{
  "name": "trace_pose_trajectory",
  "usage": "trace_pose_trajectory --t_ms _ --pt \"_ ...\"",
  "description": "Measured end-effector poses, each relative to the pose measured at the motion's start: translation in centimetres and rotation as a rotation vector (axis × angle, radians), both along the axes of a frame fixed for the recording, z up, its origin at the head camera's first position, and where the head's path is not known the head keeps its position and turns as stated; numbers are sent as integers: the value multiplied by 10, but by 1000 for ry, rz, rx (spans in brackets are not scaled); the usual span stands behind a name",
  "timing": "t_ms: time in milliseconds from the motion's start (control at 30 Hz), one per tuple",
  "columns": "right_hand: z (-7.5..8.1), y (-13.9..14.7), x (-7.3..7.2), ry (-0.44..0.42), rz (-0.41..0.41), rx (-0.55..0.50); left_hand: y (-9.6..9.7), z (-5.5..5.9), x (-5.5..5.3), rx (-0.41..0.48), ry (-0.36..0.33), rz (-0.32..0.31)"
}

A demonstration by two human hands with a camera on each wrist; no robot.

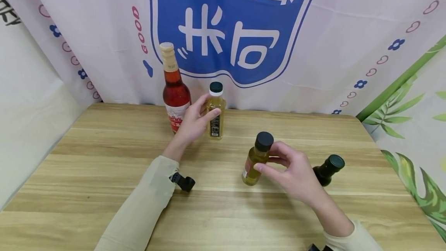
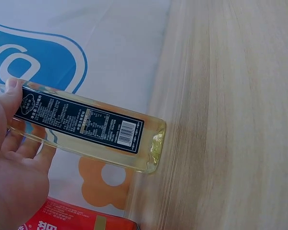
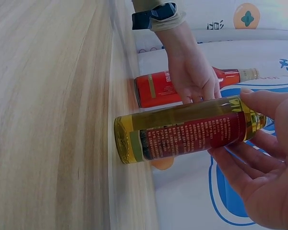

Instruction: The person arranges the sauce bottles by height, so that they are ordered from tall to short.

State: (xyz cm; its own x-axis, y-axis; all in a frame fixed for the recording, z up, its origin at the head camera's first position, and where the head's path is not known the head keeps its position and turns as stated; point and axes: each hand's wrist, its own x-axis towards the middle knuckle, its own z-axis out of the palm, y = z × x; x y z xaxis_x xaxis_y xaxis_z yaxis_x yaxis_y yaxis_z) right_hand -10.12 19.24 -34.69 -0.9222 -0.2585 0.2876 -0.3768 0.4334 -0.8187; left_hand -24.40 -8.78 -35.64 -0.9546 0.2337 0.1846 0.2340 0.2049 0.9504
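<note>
My left hand (image 1: 195, 121) grips a clear square bottle (image 1: 216, 125) of pale yellow liquid, with a dark green cap and a black label. Its thumb lies across the front, and the barcode shows in the left wrist view. My right hand (image 1: 296, 171) holds a round bottle of yellow-green oil (image 1: 252, 171) by its upper part, thumb on one side and fingers on the other. This bottle has a black cap and a red label (image 3: 194, 135), and leans slightly. Whether its base touches the table I cannot tell.
A tall bottle of red liquid (image 1: 176, 94) stands at the back, just left of my left hand. Beside my right wrist is a dark bottle (image 1: 325, 171) with a green cap, partly hidden. A printed curtain (image 1: 334, 49) hangs behind the wooden table (image 1: 104, 158).
</note>
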Motion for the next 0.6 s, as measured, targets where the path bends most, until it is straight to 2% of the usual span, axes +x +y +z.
trace_pose_trajectory --t_ms 600 --pt "0 0 0 -8 -11 36 1 2 2 -6 -3 -7"
